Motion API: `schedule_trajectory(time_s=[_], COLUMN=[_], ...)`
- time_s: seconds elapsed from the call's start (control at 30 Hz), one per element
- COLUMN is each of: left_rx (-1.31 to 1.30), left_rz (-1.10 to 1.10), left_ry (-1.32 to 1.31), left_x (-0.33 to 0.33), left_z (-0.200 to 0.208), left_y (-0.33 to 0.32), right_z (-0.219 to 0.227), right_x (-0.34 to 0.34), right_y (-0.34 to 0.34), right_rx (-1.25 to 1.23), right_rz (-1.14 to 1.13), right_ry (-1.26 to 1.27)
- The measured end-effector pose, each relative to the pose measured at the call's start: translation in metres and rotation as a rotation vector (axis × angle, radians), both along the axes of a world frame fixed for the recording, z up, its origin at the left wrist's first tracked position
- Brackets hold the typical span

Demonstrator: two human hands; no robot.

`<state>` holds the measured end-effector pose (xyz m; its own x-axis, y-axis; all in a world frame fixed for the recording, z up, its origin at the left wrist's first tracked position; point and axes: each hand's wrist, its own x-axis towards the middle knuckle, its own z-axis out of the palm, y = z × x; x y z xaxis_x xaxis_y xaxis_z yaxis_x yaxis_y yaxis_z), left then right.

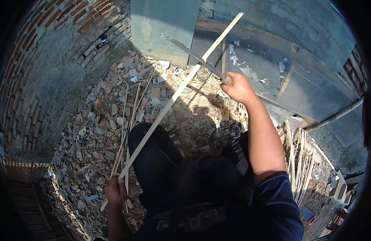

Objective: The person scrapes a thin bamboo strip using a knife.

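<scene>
A long, pale bamboo strip [165, 110] runs diagonally from the lower left up to the far right, passing over my left knee. My left hand [116, 190] is closed around its near end. In my right hand [238, 86], closed on a round handle, is a machete [185, 49] with a long, dark blade pointing to the far left. The blade crosses the strip in its upper part; whether its edge bites into the strip I cannot tell. Fine shavings [211, 90] lie on the ground below the crossing.
Several thin bamboo strips [131, 110] lie beside my left leg, and a bundle of strips [300, 160] is at the right. Rubble [89, 136] covers the ground. A brick wall [45, 80] stands left, grey-blue panels [163, 28] ahead, and a pole [338, 114] leans at the right.
</scene>
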<state>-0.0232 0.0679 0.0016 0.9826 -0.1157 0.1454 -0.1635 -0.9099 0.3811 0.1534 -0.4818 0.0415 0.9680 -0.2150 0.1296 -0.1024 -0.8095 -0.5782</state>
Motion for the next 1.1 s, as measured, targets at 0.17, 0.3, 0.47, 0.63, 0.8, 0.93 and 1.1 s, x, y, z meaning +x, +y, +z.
schedule_trajectory(time_s=[0.17, 0.3, 0.47, 0.63, 0.8, 0.93, 1.1], left_rx=[-0.018, -0.087, -0.268, -0.409, -0.391, -0.399, -0.326], left_rz=[-0.014, 0.028, 0.001, -0.017, 0.031, 0.035, 0.041], left_ry=[0.038, 0.136, 0.187, 0.160, 0.225, 0.226, 0.295], left_x=[-0.006, -0.013, -0.017, -0.024, -0.028, -0.020, -0.004], left_z=[0.003, -0.007, -0.020, -0.035, -0.043, -0.022, -0.001], left_y=[0.029, 0.021, -0.011, -0.027, -0.028, -0.046, -0.056], right_z=[-0.025, -0.012, 0.026, 0.034, 0.043, 0.054, 0.040], right_x=[0.013, 0.013, -0.014, -0.025, -0.035, -0.045, -0.049], right_y=[-0.067, -0.052, -0.020, 0.003, 0.031, 0.049, 0.083], right_rx=[0.323, 0.161, 0.021, -0.020, 0.144, -0.012, -0.174], right_rz=[-0.395, -0.587, -0.491, -0.369, -0.043, 0.062, 0.346], right_ry=[0.031, -0.162, -0.113, -0.184, -0.266, -0.161, -0.149])
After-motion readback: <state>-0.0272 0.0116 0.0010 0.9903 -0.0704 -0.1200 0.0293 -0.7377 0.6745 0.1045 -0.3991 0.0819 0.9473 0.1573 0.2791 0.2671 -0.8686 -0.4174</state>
